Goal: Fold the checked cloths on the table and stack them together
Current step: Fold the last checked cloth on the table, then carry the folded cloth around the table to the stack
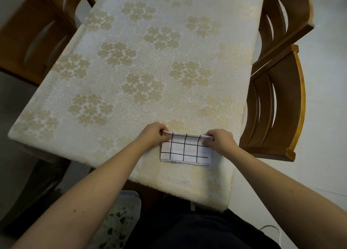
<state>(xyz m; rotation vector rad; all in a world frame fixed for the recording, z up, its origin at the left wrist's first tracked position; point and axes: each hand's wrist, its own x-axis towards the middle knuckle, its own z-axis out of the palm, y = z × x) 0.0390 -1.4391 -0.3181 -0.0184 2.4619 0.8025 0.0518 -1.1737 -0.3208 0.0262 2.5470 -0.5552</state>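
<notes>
— Where is the checked cloth lying?

— It is lying near the near edge of the table, right of centre, folded into a flat rectangle with black grid lines on white. Thin layered edges are showing along its near side, so it is looking like several thicknesses; whether that is one cloth or more cannot be told.

— And the hands?

— The left hand is pinching the far left corner, fingers curled closed around the rolled far edge. The right hand is doing the same at the far right corner, gripping tight. Both bare forearms are reaching in from the near side.

— What is the cloth resting on?

— A cream tablecloth is covering the long table, embossed all over with small petals and carrying clusters of pale gold flowers; it is draping over the near edge.

— And around it?

— Wooden chairs with curved slatted backs are standing beside it: two on the right, at least one on the far left. The floor is looking pale and plain. By the person's dark lap, a white container with green leaf shapes is sitting low on the left.
</notes>
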